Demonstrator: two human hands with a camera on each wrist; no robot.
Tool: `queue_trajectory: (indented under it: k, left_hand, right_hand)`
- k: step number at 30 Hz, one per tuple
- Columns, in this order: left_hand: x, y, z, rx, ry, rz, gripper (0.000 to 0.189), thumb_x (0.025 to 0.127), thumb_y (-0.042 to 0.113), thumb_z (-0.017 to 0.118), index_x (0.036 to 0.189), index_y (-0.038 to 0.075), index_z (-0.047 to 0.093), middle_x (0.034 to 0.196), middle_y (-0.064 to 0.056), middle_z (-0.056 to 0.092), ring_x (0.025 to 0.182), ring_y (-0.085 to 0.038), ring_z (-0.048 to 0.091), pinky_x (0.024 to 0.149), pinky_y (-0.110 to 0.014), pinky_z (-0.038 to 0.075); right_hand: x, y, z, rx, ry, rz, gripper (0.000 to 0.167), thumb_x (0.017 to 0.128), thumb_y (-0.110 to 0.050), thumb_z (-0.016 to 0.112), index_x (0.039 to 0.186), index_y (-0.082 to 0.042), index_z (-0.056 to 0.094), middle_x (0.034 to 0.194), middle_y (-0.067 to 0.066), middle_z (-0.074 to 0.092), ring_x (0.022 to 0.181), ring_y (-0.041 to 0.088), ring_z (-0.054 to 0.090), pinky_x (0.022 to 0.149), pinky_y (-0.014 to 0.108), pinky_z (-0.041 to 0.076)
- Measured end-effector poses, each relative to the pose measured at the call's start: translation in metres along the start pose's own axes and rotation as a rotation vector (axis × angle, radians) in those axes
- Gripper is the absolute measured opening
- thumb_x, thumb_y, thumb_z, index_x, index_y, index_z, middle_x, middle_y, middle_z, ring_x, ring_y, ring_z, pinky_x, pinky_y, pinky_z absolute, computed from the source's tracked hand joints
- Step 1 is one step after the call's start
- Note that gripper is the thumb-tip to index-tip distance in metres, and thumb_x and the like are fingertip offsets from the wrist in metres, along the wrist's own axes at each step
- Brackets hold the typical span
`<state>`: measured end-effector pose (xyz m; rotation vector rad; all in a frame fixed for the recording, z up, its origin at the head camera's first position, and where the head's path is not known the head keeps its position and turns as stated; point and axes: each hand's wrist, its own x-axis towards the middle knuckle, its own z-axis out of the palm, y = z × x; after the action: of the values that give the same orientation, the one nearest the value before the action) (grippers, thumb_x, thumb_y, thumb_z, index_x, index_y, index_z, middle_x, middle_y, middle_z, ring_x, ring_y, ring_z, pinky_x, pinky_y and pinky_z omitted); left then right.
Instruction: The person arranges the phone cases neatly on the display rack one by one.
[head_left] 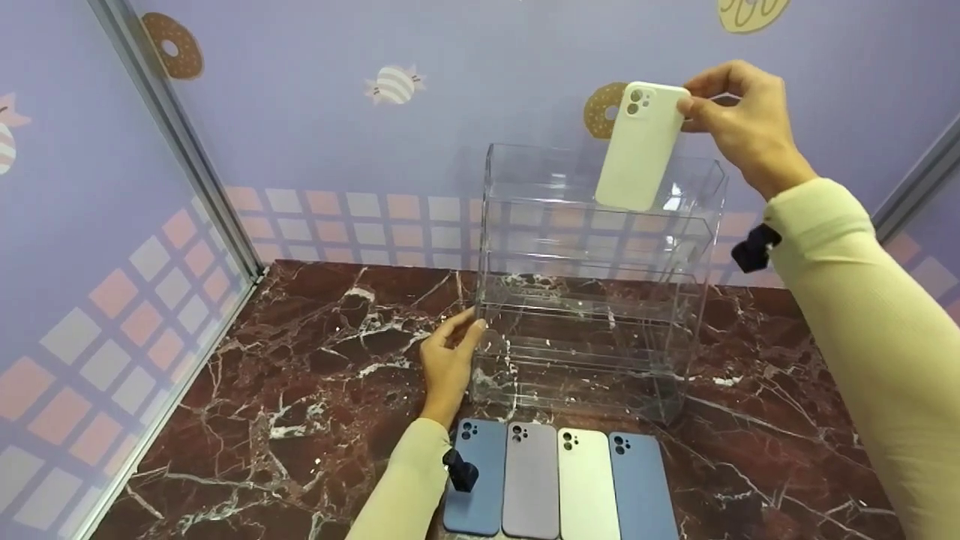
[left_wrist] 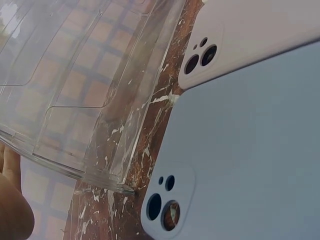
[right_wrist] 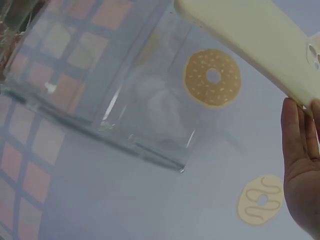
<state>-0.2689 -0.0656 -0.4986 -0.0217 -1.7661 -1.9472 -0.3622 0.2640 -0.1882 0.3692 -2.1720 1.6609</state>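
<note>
My right hand (head_left: pixel 750 124) pinches a pale cream phone case (head_left: pixel 641 157) by its upper right edge, thumb on the back face. The case hangs slightly tilted, camera cutouts uppermost, and its lower end overlaps the top tier of a clear tiered display rack (head_left: pixel 592 306) in the head view. In the right wrist view the case (right_wrist: pixel 250 42) crosses the upper right, beside the rack's upper end. Low on the rack's left side, the extended fingers and thumb of my left hand (head_left: pixel 448 367) touch the side panel. In the left wrist view only part of that hand (left_wrist: pixel 12 200) shows.
In front of the rack, phone cases lie in a row on the dark red marbled tabletop (head_left: pixel 315 420): blue (head_left: pixel 484 506), greyish mauve (head_left: pixel 531 480), cream (head_left: pixel 589 480) and blue (head_left: pixel 643 480). A lilac wall (head_left: pixel 337 135) with donut and candy prints rises behind.
</note>
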Motion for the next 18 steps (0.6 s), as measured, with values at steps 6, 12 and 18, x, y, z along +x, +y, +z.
queue_trajectory:
  k: [6,12,18]
  left_hand:
    - [0.000,-0.001,-0.001,-0.006,-0.001,-0.008,0.031,0.095,0.009,0.082,0.122,-0.004,0.077,0.100,-0.011,0.079,0.085,-0.015,0.072,0.074,-0.023,0.058]
    - [0.000,0.000,-0.001,-0.014,-0.005,-0.011,0.029,0.095,0.008,0.081,0.121,-0.003,0.077,0.101,-0.012,0.079,0.087,-0.017,0.073,0.076,-0.024,0.058]
    - [0.000,0.000,0.000,0.003,-0.002,-0.007,0.028,0.094,0.009,0.082,0.120,-0.001,0.079,0.101,-0.009,0.080,0.089,-0.017,0.074,0.077,-0.024,0.058]
  right_hand:
    - [0.015,-0.007,0.011,0.006,0.006,0.008,0.014,0.097,0.008,0.070,0.109,0.001,0.070,0.108,0.009,0.063,0.091,0.017,0.074,0.084,0.028,0.060]
    - [0.026,-0.012,0.016,0.032,0.026,-0.001,0.014,0.096,0.010,0.069,0.108,0.002,0.070,0.106,0.009,0.062,0.091,0.017,0.074,0.083,0.027,0.060]
    - [0.033,-0.009,0.019,0.107,0.058,-0.002,0.015,0.094,0.015,0.069,0.105,0.005,0.070,0.102,0.012,0.063,0.085,0.017,0.074,0.081,0.029,0.061]
